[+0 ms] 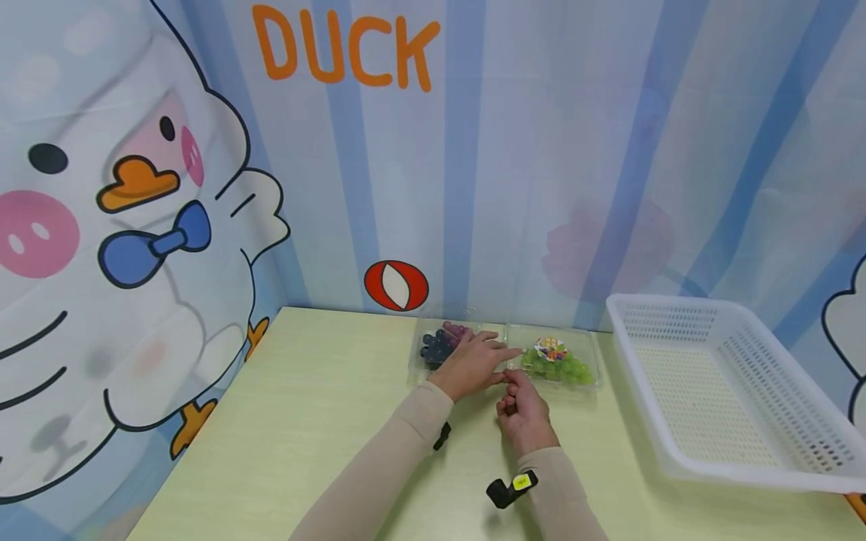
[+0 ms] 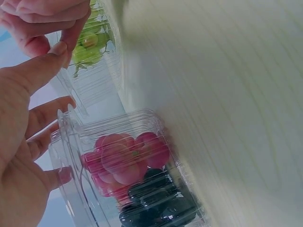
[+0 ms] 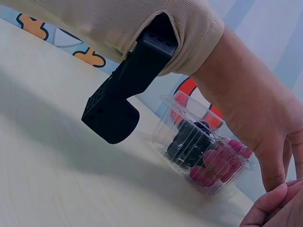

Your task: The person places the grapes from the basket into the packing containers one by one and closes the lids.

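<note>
My left hand (image 1: 473,364) spreads its fairly straight fingers across the rim of a clear plastic box (image 2: 137,118). Dark grapes (image 2: 158,203) and pinkish-red grapes (image 2: 125,161) lie inside it. Beside it, to the right, sits a clear box (image 1: 587,340) of green grapes (image 1: 575,370) with a round colourful sticker (image 1: 551,349) on top. With curled fingers, my right hand (image 1: 528,413) pinches near that box's front left corner. My left thumb (image 2: 42,66) touches the right fingertips there. The exact grip on the thin plastic is partly hidden.
A large white perforated basket (image 1: 639,398) stands at the right of the pale yellow table (image 1: 284,421). Behind the boxes hangs a blue striped cloth (image 1: 494,188) with a duck print. A black wrist camera (image 3: 137,80) sits on the left sleeve.
</note>
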Tool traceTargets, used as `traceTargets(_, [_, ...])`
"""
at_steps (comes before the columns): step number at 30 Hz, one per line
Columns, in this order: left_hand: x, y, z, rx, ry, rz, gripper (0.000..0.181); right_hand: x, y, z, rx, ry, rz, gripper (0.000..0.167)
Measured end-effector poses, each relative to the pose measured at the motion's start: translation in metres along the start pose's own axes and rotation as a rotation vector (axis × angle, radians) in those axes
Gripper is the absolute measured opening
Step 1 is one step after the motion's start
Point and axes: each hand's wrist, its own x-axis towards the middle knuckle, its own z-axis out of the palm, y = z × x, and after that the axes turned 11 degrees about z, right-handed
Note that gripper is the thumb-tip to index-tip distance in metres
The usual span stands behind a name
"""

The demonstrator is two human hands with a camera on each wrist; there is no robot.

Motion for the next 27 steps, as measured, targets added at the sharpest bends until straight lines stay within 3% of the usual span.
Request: traceTargets(27, [0.0005, 0.0012, -0.0010, 0.007, 0.009, 0.005, 0.054, -0.0018, -0.0020, -0.0061, -0.010, -0.072, 0.039, 0.026])
